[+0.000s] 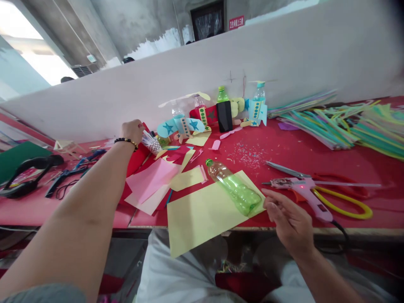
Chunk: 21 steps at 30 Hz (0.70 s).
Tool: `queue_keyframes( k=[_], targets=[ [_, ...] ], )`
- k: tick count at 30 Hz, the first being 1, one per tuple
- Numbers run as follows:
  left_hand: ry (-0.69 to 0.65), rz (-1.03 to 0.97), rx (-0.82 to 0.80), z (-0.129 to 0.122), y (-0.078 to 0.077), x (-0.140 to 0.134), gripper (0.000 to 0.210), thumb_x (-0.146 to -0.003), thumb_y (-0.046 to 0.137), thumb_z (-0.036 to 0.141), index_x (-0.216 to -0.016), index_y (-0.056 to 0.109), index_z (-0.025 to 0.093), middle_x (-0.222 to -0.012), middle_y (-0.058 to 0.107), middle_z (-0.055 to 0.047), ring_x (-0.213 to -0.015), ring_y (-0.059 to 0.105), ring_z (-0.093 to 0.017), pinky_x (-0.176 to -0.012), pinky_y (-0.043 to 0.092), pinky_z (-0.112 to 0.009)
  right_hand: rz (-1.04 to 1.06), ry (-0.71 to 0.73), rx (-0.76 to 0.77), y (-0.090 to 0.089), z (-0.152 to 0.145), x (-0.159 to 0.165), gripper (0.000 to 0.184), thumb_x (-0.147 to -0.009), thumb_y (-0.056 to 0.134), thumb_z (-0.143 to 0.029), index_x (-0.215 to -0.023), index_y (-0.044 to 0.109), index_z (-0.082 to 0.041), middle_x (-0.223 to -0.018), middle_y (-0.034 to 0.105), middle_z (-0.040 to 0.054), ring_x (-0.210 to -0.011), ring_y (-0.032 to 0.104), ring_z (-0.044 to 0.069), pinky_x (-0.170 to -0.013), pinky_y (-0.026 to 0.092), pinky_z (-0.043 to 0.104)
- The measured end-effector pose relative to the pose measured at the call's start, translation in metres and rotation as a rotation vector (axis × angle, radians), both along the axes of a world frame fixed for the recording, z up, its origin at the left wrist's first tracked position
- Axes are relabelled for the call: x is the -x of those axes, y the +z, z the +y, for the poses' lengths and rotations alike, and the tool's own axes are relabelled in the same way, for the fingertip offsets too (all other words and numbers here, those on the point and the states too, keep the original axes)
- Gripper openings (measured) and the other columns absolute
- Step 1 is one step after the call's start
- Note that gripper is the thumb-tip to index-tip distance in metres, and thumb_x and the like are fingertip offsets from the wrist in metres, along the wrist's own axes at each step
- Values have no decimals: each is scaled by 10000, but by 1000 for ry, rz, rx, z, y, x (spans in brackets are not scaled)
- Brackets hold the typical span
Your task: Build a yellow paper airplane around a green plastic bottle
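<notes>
My left hand [132, 130] reaches far forward beside a patterned cup [153, 146] of pens and tools. Its fingers are curled closed, and whatever they grip is hidden. Near the table's front edge my right hand [288, 221] has its fingers drawn together by the corner of a pale yellow sheet of paper [195, 221]. Whether they pinch that corner I cannot tell. A clear green plastic bottle [235, 187] with a green cap lies on its side on the sheet, its base close to my right fingertips.
Right of my hand lie a pink glue gun [307, 193] with a lit red light and scissors [344, 204]. Bottle airplanes [181, 125] and a black phone [224, 116] stand at the back. Pink paper [154, 179] lies left; coloured strips [322, 126] pile up right.
</notes>
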<state>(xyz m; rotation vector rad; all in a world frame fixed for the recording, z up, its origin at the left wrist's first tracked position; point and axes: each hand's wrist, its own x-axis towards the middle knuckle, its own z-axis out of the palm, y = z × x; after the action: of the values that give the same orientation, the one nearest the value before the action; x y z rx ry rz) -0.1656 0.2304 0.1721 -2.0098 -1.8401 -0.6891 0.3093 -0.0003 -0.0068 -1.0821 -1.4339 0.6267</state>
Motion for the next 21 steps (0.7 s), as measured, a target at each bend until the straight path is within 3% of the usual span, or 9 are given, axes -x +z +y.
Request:
queue_keyframes(
  k=[3,6,9,12,14,16,18,21],
  targets=[
    [72,45,133,3,-13,-6,281,-931,581,403,-957,628,127,-916,648,-34,-804,630,-150,-754,537,-340,-10,8,-3,0,0,0,313,-903,583,-247,-1211,638,-244,-796,608,12,-571,538,110,-509,461,230],
    [93,67,186,1,-20,-18,259,-941,565,377,-974,634,130,-952,650,-35,-888,614,-163,-851,507,-374,-36,6,-23,1,0,2,309,-902,583,-237,-1206,636,-247,-804,610,12,-575,545,111,-502,457,227],
    [114,63,154,-6,-21,-33,268,-948,527,359,-1046,634,133,-954,630,-21,-978,539,-171,-949,415,-387,-75,-5,-43,5,2,3,307,-907,578,-219,-1207,630,-252,-799,612,0,-567,539,102,-526,467,228],
    [132,52,70,-27,-18,-51,451,-967,456,428,-1322,504,154,-1155,572,-47,-1128,445,-218,-1019,340,-421,-139,-27,-93,11,3,4,314,-909,571,-201,-1215,620,-253,-832,630,10,-648,582,122,-605,501,251],
    [112,61,23,-56,-19,-62,526,-969,433,459,-1416,419,183,-1230,545,-52,-1162,432,-237,-1043,331,-426,-197,-44,-153,14,4,4,319,-904,574,-201,-1217,612,-249,-893,643,34,-764,616,157,-697,524,290],
    [10,112,-4,-97,-26,-72,488,-974,428,443,-1420,437,246,-1233,569,-47,-1160,473,-255,-1037,372,-434,-276,-69,-222,15,5,5,346,-884,605,-228,-1229,597,-241,-1013,641,75,-927,618,210,-824,526,363],
    [-114,150,52,-146,-41,-80,421,-972,450,415,-1386,466,342,-1200,613,-13,-1146,520,-250,-1021,412,-428,-380,-94,-280,15,6,8,457,-843,663,-303,-1281,555,-230,-1157,604,118,-1080,576,273,-947,485,457],
    [-237,90,151,-216,-70,-93,495,-930,542,403,-1412,437,363,-1253,624,-47,-1163,562,-286,-1016,438,-466,-567,-92,-285,14,7,15,735,-773,719,-466,-1398,438,-203,-1317,528,167,-1215,503,342,-1029,426,538]
  ],
)
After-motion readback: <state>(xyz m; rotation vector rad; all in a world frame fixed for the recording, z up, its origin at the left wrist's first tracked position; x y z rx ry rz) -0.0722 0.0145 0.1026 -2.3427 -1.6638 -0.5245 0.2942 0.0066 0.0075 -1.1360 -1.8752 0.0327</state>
